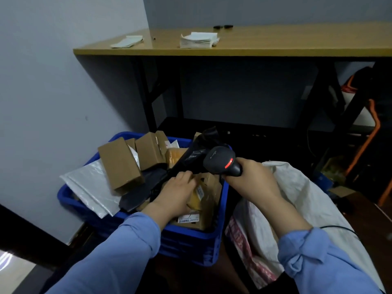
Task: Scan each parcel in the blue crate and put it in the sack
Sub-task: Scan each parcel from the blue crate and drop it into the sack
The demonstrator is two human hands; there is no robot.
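Blue crate stands near left, heaped with parcels: tilted brown cardboard boxes, a white poly mailer overhanging the left rim, and a black poly bag raised aslant. Black scanner, red light lit, is just right of that bag, over the crate. White woven sack, crumpled, slumps just right of the crate.

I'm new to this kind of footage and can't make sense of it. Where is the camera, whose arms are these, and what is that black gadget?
The camera sits on a person's head, looking down at their own arms in blue sleeves. The right hand grips a barcode scanner, its red light on. The left hand reaches into the blue crate of parcels, at a black plastic parcel; whether it grips is unclear. A white sack lies right of the crate.
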